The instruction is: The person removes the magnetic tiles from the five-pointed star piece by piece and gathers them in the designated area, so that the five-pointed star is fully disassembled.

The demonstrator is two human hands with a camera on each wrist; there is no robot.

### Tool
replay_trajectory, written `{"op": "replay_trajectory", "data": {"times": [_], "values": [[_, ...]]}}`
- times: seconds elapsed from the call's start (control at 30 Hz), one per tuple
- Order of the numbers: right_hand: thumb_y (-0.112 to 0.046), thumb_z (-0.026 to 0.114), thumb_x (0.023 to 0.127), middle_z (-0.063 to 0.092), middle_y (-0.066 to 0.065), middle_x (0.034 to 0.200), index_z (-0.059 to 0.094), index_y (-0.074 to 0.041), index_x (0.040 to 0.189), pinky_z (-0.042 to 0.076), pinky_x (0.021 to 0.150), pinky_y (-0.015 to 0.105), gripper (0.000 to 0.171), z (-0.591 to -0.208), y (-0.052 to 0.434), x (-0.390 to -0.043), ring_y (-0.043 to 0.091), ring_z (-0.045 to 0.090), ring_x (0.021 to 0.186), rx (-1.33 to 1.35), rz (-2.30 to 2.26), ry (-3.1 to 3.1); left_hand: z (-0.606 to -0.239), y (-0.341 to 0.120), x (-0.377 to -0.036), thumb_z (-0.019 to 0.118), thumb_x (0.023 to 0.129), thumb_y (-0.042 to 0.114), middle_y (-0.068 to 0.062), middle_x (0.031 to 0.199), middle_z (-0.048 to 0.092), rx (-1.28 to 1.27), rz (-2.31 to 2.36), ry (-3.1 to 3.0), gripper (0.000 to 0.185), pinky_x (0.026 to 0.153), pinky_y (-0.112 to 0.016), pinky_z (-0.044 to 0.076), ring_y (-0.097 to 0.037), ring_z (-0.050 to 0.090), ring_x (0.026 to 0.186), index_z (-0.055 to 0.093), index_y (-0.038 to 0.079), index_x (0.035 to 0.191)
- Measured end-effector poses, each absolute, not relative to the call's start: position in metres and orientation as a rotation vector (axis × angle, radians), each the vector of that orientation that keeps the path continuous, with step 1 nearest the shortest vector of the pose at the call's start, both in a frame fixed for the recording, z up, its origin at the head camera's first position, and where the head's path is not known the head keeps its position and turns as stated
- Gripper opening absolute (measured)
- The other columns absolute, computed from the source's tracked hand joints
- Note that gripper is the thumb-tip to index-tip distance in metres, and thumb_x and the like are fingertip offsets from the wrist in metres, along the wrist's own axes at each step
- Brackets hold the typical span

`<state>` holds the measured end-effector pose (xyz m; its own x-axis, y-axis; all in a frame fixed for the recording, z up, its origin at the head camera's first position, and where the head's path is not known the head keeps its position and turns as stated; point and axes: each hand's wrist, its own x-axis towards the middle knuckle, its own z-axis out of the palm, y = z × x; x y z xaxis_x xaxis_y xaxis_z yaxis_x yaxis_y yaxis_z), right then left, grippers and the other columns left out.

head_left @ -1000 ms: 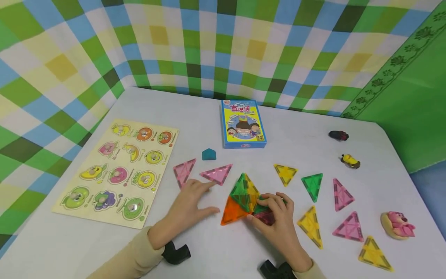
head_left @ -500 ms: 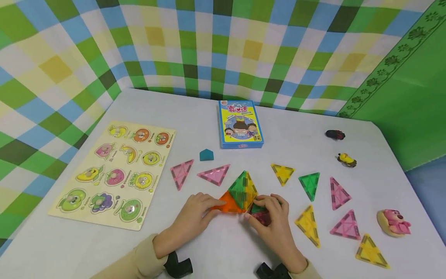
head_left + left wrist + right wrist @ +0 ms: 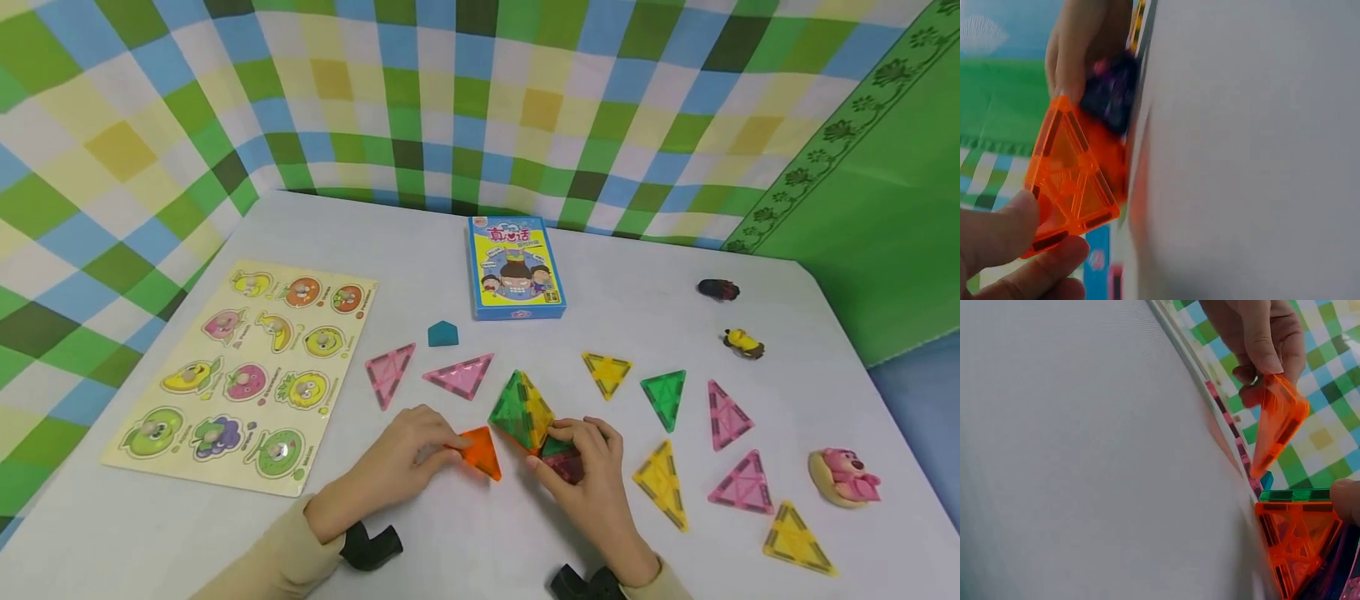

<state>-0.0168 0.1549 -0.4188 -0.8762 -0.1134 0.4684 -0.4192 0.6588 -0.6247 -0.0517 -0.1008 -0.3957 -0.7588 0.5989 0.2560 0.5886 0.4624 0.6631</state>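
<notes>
Between thumb and fingers, my left hand (image 3: 397, 458) pinches an orange triangular magnetic tile (image 3: 482, 455), tilted and slightly apart from a built shape. The left wrist view shows that tile's (image 3: 1069, 181) clear face and dark edge magnets. My right hand (image 3: 596, 479) holds the built shape at its right side; its green tile (image 3: 512, 410) and yellow tile (image 3: 538, 414) rise to a point. A dark purplish tile (image 3: 566, 468) shows under the right fingers. In the right wrist view another orange tile (image 3: 1297, 540) forms part of the shape. The palm side of the right hand is hidden.
Pink tiles (image 3: 459, 377) lie behind the left hand. Several loose yellow, green and pink tiles (image 3: 742, 483) lie to the right. A fruit puzzle board (image 3: 247, 375) is at left, a blue card box (image 3: 517, 268) at the back, a pink bear figure (image 3: 847, 477) far right.
My left hand has left the pink tiles, taken hold of the orange tile and drawn it away leftward from the built shape. The right hand keeps its hold nearly in place.
</notes>
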Motion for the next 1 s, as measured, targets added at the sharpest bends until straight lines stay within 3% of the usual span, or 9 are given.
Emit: {"op": "replay_trajectory", "data": {"times": [0.23,0.4,0.57,0.73,0.87,1.0], "values": [[-0.012,0.081,0.065,0.059,0.005,0.101,0.061,-0.010,0.093,0.021,0.091,0.046,0.035,-0.417,0.158,-0.014,0.036,0.038,0.107,0.387,1.098,-2.486,-0.378,-0.122,-0.063,0.072,0.076,0.014,0.012,0.071,0.047,1.108,0.849,2.768,0.014,0.062,-0.023,0.036,-0.006,0.041,0.066,0.072,0.012,0.090],[-0.014,0.081,0.065,0.060,0.004,0.100,0.062,-0.013,0.092,0.025,0.086,0.043,0.033,-0.416,0.159,-0.011,0.026,0.039,0.104,0.341,1.124,-2.506,-0.378,-0.119,-0.065,0.075,0.074,0.021,0.008,0.069,0.047,1.109,0.795,2.734,0.015,0.058,-0.020,0.034,-0.006,0.039,0.064,0.072,0.013,0.087],[-0.012,0.080,0.065,0.059,0.000,0.096,0.061,-0.015,0.089,0.027,0.083,0.042,0.031,-0.416,0.159,-0.010,0.020,0.041,0.098,0.359,1.145,-2.490,-0.382,-0.101,-0.064,0.073,0.076,0.027,0.000,0.099,0.054,1.050,0.903,2.706,0.044,0.076,-0.028,0.045,-0.013,0.049,0.089,0.061,0.014,0.116],[-0.013,0.077,0.065,0.058,-0.003,0.093,0.059,-0.015,0.088,0.028,0.083,0.044,0.029,-0.416,0.157,-0.009,0.021,0.042,0.096,0.386,1.141,-2.484,-0.385,-0.075,-0.070,0.075,0.073,0.031,-0.006,0.128,0.044,1.014,0.964,2.555,0.073,0.096,-0.041,0.035,-0.022,0.041,0.116,0.040,0.018,0.136],[-0.010,0.075,0.064,0.058,-0.001,0.093,0.058,-0.014,0.086,0.029,0.082,0.043,0.028,-0.417,0.157,-0.009,0.022,0.043,0.095,0.406,1.143,-2.467,-0.386,-0.054,-0.080,0.078,0.070,0.030,-0.004,0.128,0.048,1.077,0.949,2.523,0.076,0.098,-0.043,0.031,-0.021,0.042,0.117,0.040,0.016,0.134],[-0.009,0.072,0.065,0.058,-0.001,0.094,0.059,-0.014,0.089,0.030,0.081,0.043,0.027,-0.416,0.155,-0.009,0.022,0.044,0.094,0.418,1.127,-2.478,-0.388,-0.045,-0.082,0.080,0.069,0.026,0.000,0.115,0.057,1.056,0.966,2.562,0.060,0.089,-0.038,0.040,-0.019,0.050,0.103,0.052,0.013,0.120]]}}
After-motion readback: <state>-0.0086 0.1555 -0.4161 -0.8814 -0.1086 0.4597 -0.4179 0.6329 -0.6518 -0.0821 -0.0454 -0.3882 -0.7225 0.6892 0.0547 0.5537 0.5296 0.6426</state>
